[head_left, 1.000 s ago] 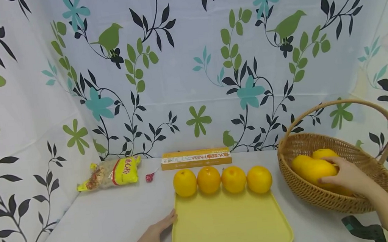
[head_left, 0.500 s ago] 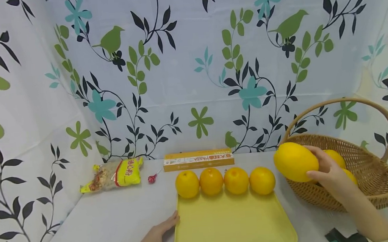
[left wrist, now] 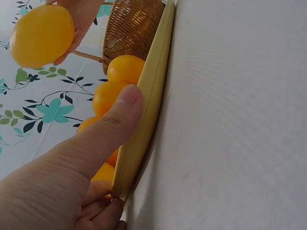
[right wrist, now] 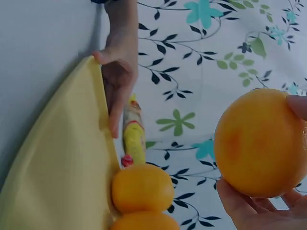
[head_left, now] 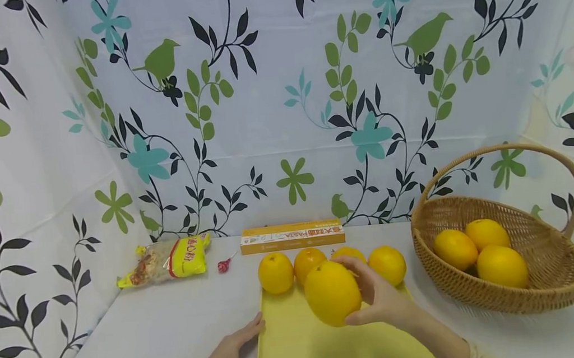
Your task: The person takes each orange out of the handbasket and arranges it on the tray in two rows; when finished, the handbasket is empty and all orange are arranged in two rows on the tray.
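My right hand grips an orange above the yellow tray, thumb and fingers spread around its right side. The right wrist view shows this orange large, with fingertips beneath it. At the tray's left edge rests my left hand, thumb and fingers spread apart and touching the side. In the left wrist view its thumb lies against the tray's side wall. A row of oranges lines the tray's far edge; the held one partly hides those in the middle.
A wicker basket with a tall handle stands at right, holding 3 oranges. Behind the tray lies a flat pasta box. Further left are a red lollipop and a yellow-ended food bag. A patterned curtain hangs behind.
My right hand has lifted an orange out of the basket and carried it left, over the tray. My left hand stays at the tray's left edge.
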Demonstrator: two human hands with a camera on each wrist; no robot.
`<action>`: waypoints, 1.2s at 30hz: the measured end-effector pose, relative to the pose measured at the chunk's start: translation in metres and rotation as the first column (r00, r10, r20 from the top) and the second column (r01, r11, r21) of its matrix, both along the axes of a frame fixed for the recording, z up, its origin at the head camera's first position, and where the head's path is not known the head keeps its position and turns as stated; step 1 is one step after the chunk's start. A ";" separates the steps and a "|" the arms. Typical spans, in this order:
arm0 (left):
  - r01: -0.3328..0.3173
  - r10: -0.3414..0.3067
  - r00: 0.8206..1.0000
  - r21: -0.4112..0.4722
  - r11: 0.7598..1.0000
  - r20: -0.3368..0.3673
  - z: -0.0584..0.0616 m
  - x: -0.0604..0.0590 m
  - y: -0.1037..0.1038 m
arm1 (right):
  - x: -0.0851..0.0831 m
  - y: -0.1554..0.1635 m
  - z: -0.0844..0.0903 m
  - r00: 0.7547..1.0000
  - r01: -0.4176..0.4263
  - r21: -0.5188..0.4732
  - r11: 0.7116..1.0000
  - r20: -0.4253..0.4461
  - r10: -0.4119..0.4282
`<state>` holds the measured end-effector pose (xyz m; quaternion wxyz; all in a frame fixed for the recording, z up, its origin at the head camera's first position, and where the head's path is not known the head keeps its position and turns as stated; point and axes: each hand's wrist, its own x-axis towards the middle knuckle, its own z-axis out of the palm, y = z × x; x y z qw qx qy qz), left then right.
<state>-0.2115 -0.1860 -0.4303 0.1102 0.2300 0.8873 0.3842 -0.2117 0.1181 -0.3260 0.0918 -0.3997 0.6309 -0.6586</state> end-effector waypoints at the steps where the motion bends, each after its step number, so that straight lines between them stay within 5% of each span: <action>1: 0.002 -0.002 1.000 0.003 1.000 -0.006 0.000 0.000 0.000 | 0.000 -0.007 -0.004 1.000 0.000 0.010 1.000 -0.006 0.001; 9: -0.017 0.014 0.998 0.050 0.999 0.062 0.001 0.000 0.000 | 0.004 -0.051 -0.029 0.996 -0.011 0.108 0.994 -0.090 0.021; 22: -0.063 0.052 0.990 0.079 0.995 0.134 0.002 0.002 0.002 | 0.001 -0.076 -0.076 0.995 -0.090 0.110 0.990 0.043 0.085; 36: -0.074 0.061 0.980 0.061 0.995 0.191 0.004 0.002 0.000 | 0.001 -0.081 -0.080 0.992 -0.087 0.256 0.963 0.108 0.061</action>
